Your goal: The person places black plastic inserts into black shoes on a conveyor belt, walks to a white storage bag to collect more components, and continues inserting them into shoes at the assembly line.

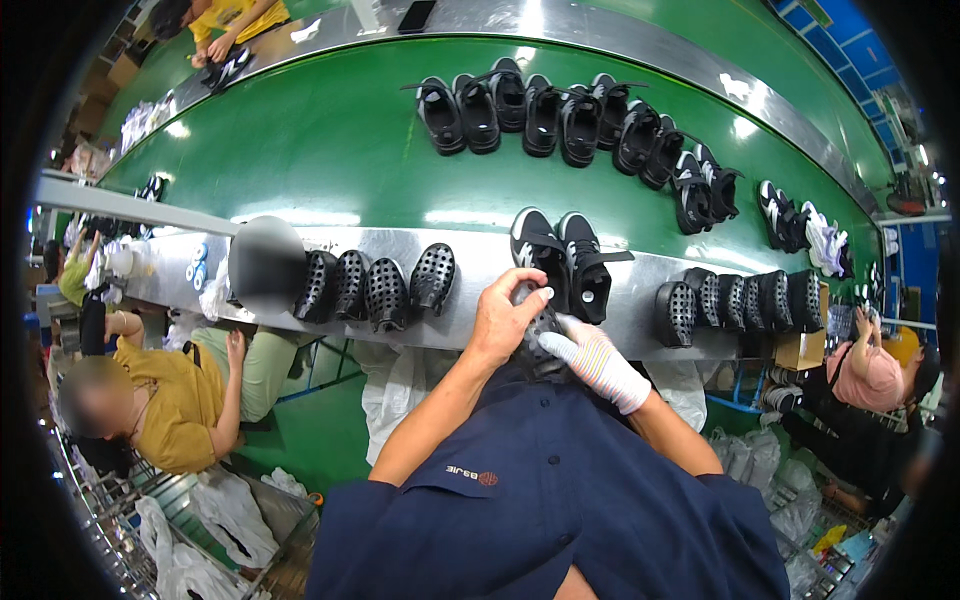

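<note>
Close in front of my body I hold a dark shoe insert (541, 343), pierced with holes like the others on the bench. Bare, my left hand (500, 318) pinches its upper end. My right hand (603, 362), in a white striped knit glove, is closed round its right side. Just beyond my fingers stands a pair of black sneakers with white soles: the left sneaker (537, 238) is partly hidden by my left hand, and the right sneaker (583, 250) has a loose strap pointing right.
Black perforated inserts (385, 292) line the metal bench (480, 262) to the left; more inserts (730, 300) stand right. Beyond, several black sneakers (540, 115) sit on the green conveyor belt (300, 140). Co-workers sit left (180, 400) and right (870, 370).
</note>
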Available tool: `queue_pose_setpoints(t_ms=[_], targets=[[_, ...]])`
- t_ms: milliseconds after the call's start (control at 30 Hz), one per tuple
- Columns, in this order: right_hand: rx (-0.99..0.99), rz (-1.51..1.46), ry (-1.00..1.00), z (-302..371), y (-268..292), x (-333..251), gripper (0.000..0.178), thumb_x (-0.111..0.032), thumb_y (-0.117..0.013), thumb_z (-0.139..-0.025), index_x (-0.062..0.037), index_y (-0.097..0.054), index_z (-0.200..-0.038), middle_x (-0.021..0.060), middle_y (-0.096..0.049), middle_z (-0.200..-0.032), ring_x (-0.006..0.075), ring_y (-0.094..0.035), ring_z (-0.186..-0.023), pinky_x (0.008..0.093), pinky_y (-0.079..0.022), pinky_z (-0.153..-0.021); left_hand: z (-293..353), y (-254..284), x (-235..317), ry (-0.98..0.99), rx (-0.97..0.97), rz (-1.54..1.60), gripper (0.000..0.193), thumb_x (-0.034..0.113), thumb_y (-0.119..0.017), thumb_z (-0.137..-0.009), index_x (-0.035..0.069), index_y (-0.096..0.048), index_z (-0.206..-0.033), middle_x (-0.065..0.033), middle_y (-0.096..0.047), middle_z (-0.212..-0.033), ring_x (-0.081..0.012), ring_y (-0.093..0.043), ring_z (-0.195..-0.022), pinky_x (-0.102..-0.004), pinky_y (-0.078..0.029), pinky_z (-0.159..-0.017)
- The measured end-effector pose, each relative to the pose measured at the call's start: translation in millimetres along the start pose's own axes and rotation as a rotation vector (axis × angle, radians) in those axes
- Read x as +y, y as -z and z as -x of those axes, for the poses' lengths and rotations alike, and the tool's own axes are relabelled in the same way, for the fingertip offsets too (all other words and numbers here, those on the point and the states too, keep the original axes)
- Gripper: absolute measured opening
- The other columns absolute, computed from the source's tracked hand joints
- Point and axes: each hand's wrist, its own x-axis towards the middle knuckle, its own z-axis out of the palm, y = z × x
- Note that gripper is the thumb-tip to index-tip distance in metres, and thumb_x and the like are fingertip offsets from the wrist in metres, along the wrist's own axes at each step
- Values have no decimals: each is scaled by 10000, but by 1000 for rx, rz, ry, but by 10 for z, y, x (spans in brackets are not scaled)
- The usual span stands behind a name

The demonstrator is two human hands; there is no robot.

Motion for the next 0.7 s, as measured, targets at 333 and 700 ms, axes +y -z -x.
queue_pose_setpoints(t_ms=[333,700], targets=[[318,788,27,19,172,187,435,-443,-679,-938,-10,-642,-954,240,-716,-795,432,-717,-811,520,-563,-753,-269,-369,-234,61,347,-389,406,270,-814,-868,-26,-679,-1111,-161,-709,-1018,-288,-672,-910,-428,-536,-850],[481,798,8,-1049,-19,483,202,-108,-517,-951,7,-682,-954,270,-733,-866,393,-757,-838,517,-602,-748,-1057,-230,-519,0,-409,-582,208,107,-677,-851,-14,-755,-1000,-232,-757,-971,-379,-734,-946,-411,-574,-840]])
